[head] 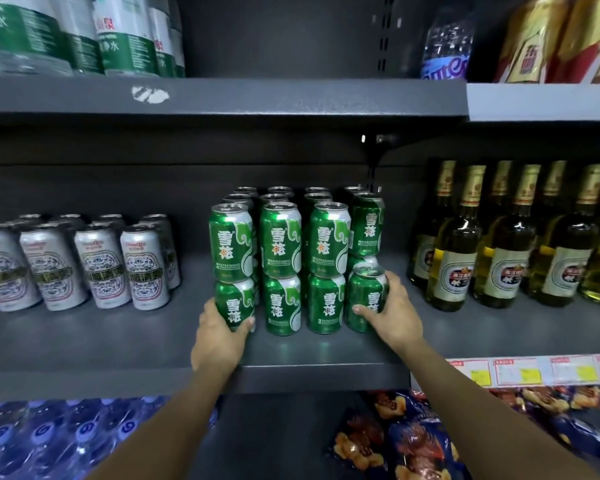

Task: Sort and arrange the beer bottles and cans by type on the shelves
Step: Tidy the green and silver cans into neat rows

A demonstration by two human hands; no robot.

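Green beer cans (280,237) stand stacked two high in several rows at the middle of the dark shelf (309,355). My left hand (219,337) grips the bottom-left green can (234,303) at the front of the stack. My right hand (394,315) wraps around the bottom-right green can (366,296), which has no can on top of it at the front. Silver beer cans (97,265) stand grouped on the left of the same shelf. Glass beer bottles (506,237) with gold foil necks fill the right section.
Water bottles with green labels (84,32) stand on the shelf above at left; a blue-labelled bottle (445,46) and gold boxes are upper right. Below are packs of blue-capped water (59,434) and snack bags (402,441). Price tags (534,370) line the right shelf edge.
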